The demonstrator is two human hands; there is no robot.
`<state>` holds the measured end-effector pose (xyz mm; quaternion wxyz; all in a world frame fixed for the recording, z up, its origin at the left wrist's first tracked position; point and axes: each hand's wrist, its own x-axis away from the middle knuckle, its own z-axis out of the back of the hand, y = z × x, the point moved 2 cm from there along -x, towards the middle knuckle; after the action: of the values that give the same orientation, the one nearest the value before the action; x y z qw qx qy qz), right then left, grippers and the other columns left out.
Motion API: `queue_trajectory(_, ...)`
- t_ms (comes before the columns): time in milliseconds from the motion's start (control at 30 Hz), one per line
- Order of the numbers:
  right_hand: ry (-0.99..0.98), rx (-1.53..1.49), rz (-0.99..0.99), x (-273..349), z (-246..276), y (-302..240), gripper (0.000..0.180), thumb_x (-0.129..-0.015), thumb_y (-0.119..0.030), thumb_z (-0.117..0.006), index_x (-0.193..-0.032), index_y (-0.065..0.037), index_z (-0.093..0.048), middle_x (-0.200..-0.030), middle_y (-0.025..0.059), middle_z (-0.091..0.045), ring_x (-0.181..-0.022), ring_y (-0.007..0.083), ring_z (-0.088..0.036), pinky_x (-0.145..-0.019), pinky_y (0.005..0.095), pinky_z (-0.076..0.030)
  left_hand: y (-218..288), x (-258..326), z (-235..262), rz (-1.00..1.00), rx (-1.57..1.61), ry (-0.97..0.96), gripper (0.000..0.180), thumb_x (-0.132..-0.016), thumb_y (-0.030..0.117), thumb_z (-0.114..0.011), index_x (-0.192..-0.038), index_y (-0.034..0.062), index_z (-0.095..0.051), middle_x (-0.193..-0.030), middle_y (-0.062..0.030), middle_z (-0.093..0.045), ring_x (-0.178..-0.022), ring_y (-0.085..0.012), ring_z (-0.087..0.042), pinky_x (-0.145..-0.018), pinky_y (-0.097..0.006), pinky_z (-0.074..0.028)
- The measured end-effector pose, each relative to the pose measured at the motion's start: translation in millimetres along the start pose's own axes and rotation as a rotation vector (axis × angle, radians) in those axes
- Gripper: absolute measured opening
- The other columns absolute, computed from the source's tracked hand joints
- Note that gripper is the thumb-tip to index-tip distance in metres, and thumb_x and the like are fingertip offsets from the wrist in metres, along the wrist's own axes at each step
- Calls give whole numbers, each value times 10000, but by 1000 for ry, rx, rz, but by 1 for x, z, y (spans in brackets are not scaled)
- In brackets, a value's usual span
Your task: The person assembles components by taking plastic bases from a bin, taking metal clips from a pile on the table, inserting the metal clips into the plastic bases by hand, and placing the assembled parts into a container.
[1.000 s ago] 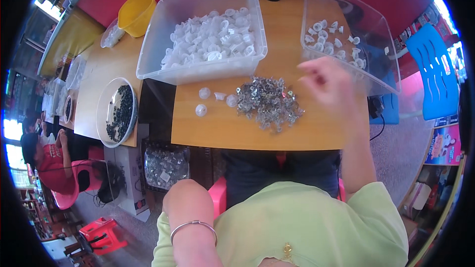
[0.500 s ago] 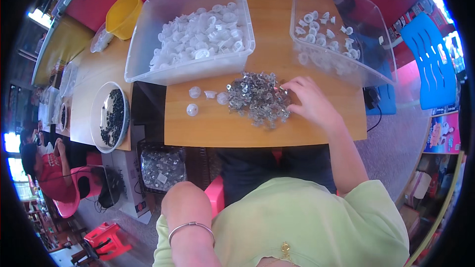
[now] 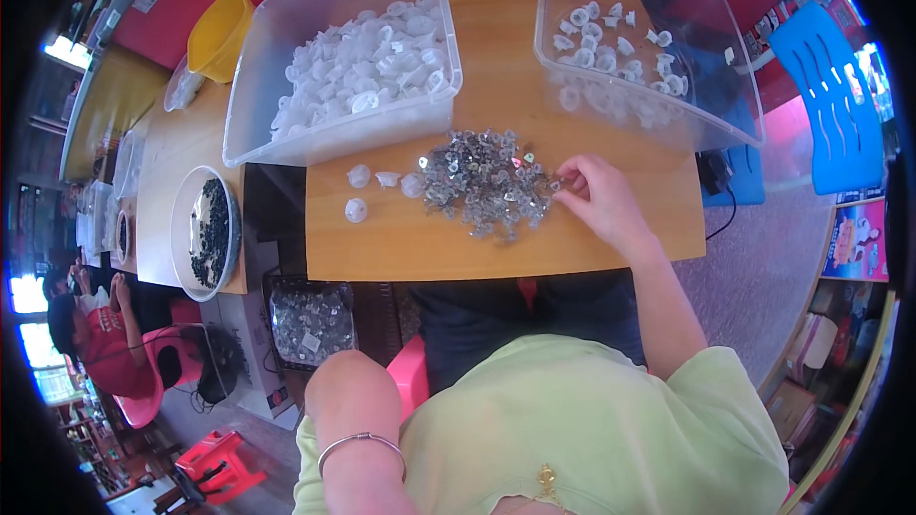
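Note:
My right hand (image 3: 603,200) is at the right edge of a heap of small shiny metal pieces (image 3: 482,186) on the wooden table. Its thumb and forefinger pinch one small metal piece (image 3: 556,187), whose exact kind is too small to tell. Of my left arm (image 3: 358,410), only the bent part with a silver bracelet shows; the left hand is out of view. Just left of the heap lie several white plastic cup-like pieces (image 3: 358,176).
A clear bin (image 3: 334,145) full of white pieces stands behind the heap. Another clear bin (image 3: 658,113) at back right holds fewer. Left are a bowl of black parts (image 3: 229,257) and a yellow basin (image 3: 218,33). A seated person (image 3: 110,343) is farther left.
My right thumb and forefinger have closed on a small metal piece and drawn slightly away from the heap. The whole view has shifted a little.

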<state>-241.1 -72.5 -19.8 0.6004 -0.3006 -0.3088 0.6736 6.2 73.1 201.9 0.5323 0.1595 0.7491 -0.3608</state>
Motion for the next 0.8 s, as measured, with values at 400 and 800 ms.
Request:
queue_trajectory(400, 74, 50, 211, 1, -5, 15, 118, -733, -70, -698, -791, -21, -608, -833, 63, -548, -723, 195, -589, -637, 305, -482, -35, 19, 28, -496, -673, 107, 328, -918, 368, -427, -990, 86, -580, -832, -75, -555, -805, -186, -538, -706, -290, -409)
queue_trajectory(800, 111, -32, 15, -4, 5, 7, 137, -771, -67, -664, -858, -21, -569, -822, 97, -604, -690, 192, -602, -624, 305, -482, -17, 176, 169, 1304, -1769, -862, 381, -728, 51, -661, -1094, 55, -554, -999, -124, -560, -1006, -302, -510, -860, -394, -417)
